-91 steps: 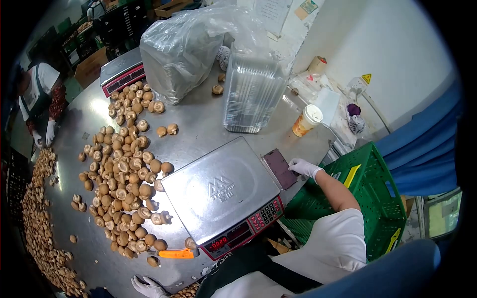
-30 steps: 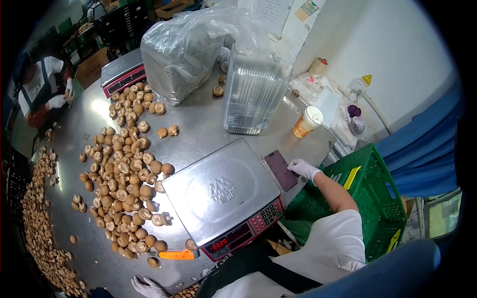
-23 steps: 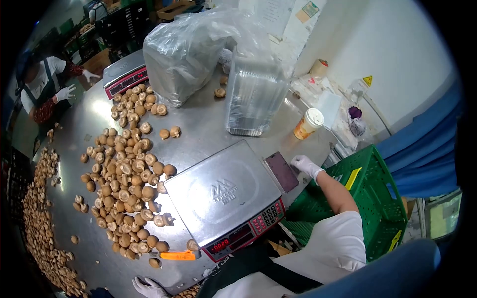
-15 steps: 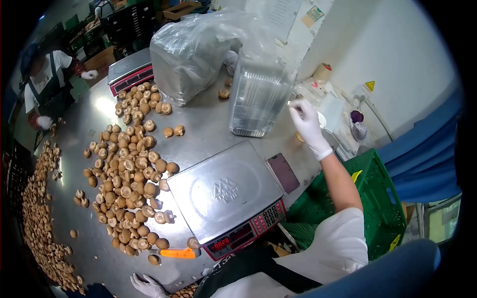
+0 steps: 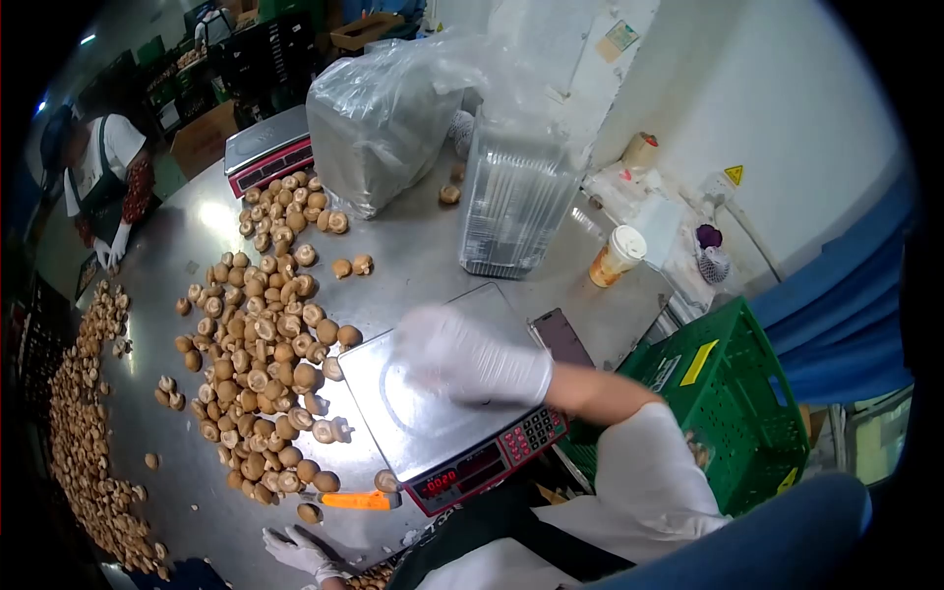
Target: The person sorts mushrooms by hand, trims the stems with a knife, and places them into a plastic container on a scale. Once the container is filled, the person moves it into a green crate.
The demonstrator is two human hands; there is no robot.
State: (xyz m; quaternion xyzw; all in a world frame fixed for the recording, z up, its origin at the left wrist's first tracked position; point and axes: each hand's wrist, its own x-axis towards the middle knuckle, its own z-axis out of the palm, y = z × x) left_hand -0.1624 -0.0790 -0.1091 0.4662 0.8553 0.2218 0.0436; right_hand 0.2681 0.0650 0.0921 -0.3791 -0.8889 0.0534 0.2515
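My right hand (image 5: 472, 359), in a white glove, is over the plate of a digital scale (image 5: 403, 428). Motion blur smears its fingers, so I cannot see whether they hold anything. At the table's near edge, my gloved left hand (image 5: 298, 554) has its fingers spread and nothing in them. Closest to it are a loose mushroom (image 5: 310, 513) and an orange-handled utility knife (image 5: 362, 501). A heap of brown mushrooms (image 5: 258, 379) spreads left of the scale. The scale's red display seems to read -0.020.
Clear plastic trays (image 5: 516, 197) stand stacked behind the scale, beside a large plastic bag (image 5: 369, 147). A phone (image 5: 562, 337), paper cup (image 5: 618, 258) and green crate (image 5: 723, 393) are to the right. At far left, a co-worker (image 5: 113, 187) stands by more mushrooms (image 5: 84, 423).
My right hand has swung left from beside the paper cup to over the scale, uncovering the cup. My left hand stays low at the near edge. The co-worker's hands have come together.
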